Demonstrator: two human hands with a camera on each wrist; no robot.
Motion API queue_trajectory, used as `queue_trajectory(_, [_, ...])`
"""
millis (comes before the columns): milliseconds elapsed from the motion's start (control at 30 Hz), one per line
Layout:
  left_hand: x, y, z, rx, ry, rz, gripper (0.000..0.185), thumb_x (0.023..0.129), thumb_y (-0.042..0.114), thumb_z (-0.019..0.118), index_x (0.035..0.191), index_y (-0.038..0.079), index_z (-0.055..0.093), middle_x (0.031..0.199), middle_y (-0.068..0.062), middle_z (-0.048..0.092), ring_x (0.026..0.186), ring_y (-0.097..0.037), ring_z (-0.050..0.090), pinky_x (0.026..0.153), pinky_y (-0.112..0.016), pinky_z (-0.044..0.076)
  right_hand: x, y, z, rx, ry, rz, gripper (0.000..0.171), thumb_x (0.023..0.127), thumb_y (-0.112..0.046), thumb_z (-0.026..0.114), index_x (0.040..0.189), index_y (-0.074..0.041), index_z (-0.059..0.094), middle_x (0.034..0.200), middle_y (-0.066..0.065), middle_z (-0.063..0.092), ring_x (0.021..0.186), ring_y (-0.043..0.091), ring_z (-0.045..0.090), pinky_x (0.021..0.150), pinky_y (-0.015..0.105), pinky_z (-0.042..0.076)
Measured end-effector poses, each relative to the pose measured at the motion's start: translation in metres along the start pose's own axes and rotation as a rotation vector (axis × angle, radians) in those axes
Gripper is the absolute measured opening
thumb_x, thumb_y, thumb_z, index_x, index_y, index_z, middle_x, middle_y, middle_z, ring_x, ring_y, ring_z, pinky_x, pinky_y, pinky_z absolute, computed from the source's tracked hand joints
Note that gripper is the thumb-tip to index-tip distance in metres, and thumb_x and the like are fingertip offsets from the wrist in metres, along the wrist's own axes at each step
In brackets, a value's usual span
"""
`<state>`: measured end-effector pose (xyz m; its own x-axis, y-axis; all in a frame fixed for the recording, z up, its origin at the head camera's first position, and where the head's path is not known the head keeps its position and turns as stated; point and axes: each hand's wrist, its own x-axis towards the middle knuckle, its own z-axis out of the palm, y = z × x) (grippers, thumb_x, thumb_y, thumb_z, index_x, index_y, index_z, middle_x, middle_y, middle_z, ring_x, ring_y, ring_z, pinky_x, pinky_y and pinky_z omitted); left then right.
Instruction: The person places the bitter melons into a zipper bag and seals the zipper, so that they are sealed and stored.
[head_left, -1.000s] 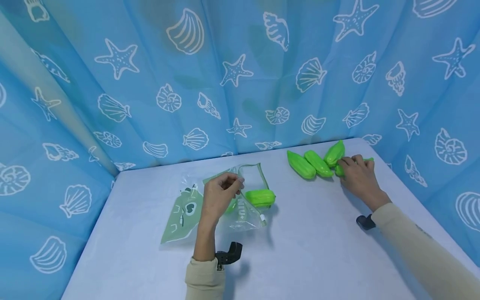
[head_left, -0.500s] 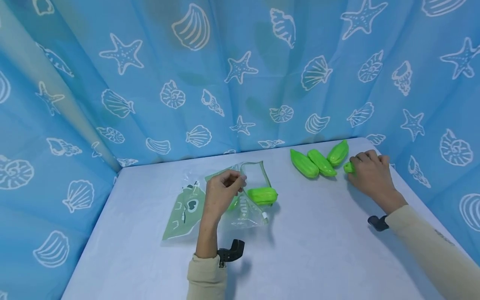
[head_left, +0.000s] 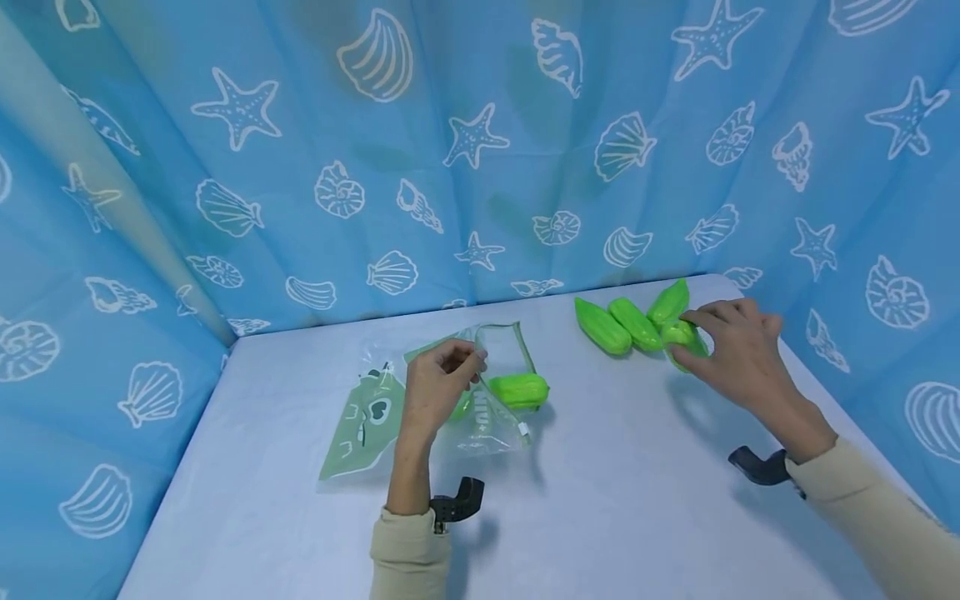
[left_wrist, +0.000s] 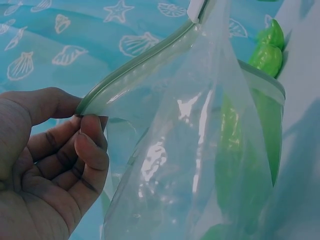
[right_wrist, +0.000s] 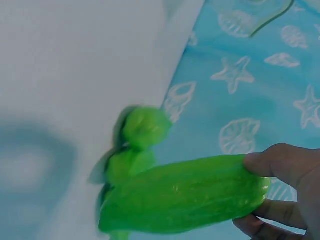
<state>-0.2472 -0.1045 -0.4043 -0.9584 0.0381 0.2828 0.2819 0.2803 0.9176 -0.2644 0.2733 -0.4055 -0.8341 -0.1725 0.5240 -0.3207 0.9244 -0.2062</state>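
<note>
Right grip [head_left: 738, 354] is clamped on one end of a green gourd [right_wrist: 185, 195], whose long axis extends out from the hold. Gourd located far right on the bench [head_left: 615, 492], well right of the clear bag [head_left: 371, 425]. Left grip [head_left: 437, 387] pinches the bag's rim.

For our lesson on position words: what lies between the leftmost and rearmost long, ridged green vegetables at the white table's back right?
One more ridged green vegetable lies between them, in the head view.
</note>
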Motion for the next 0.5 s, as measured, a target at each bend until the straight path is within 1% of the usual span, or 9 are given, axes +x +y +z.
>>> queue_trajectory(100, [0.0,0.001,-0.001,-0.007,-0.005,-0.006,0.015,0.087,0.029,0.064,0.089,0.015,0.068,0.078,-0.012,0.066,0.064,-0.02,0.06,0.061,-0.048,0.051,0.0,-0.013,-0.001,0.032,-0.006,-0.002,0.045,0.071,-0.03,0.077,0.105,-0.003,0.066,0.104,0.018,0.058,0.099,0.035,0.041,0.069,0.053,0.021])
queue_trajectory(200, [-0.001,0.001,-0.001,-0.005,-0.014,-0.016,0.016,0.087,0.03,0.064,0.089,0.015,0.068,0.079,-0.013,0.066,0.064,-0.019,0.06,0.061,-0.048,0.051,-0.003,-0.021,0.0,0.068,-0.048,0.039,0.045,0.073,-0.031,0.076,0.107,-0.004,0.065,0.105,0.019,0.06,0.101,0.034,0.042,0.07,0.051,0.022])
queue_trajectory(267, [-0.002,0.001,0.0,0.0,-0.015,-0.022,0.016,0.087,0.03,0.064,0.089,0.015,0.068,0.079,-0.013,0.066,0.064,-0.019,0.06,0.061,-0.047,0.051,-0.006,-0.026,0.001,0.111,-0.078,0.071,0.045,0.074,-0.031,0.075,0.108,-0.004,0.065,0.104,0.018,0.061,0.101,0.033,0.043,0.071,0.049,0.022])
queue_trajectory(333, [-0.002,0.0,0.0,0.005,-0.011,-0.025,0.015,0.086,0.03,0.064,0.088,0.016,0.068,0.079,-0.012,0.066,0.064,-0.019,0.06,0.061,-0.046,0.051,-0.009,-0.03,0.002,0.166,-0.104,0.101,0.044,0.075,-0.031,0.074,0.109,-0.004,0.064,0.103,0.017,0.061,0.1,0.032,0.044,0.075,0.05,0.024])
queue_trajectory(400, [-0.001,0.0,0.0,0.004,-0.008,-0.021,0.015,0.086,0.029,0.064,0.089,0.016,0.069,0.078,-0.011,0.066,0.064,-0.019,0.06,0.061,-0.046,0.051,-0.011,-0.033,0.002,0.221,-0.132,0.133,0.045,0.077,-0.033,0.073,0.111,-0.006,0.063,0.101,0.016,0.06,0.097,0.03,0.046,0.076,0.047,0.031])
queue_trajectory(500, [-0.001,0.001,-0.001,-0.002,-0.006,-0.018,0.014,0.086,0.029,0.064,0.088,0.016,0.069,0.078,-0.01,0.066,0.064,-0.018,0.06,0.062,-0.048,0.051,-0.014,-0.037,0.003,0.295,-0.177,0.178,0.048,0.078,-0.041,0.07,0.113,-0.009,0.062,0.1,0.012,0.058,0.093,0.027,0.047,0.072,0.042,0.038])
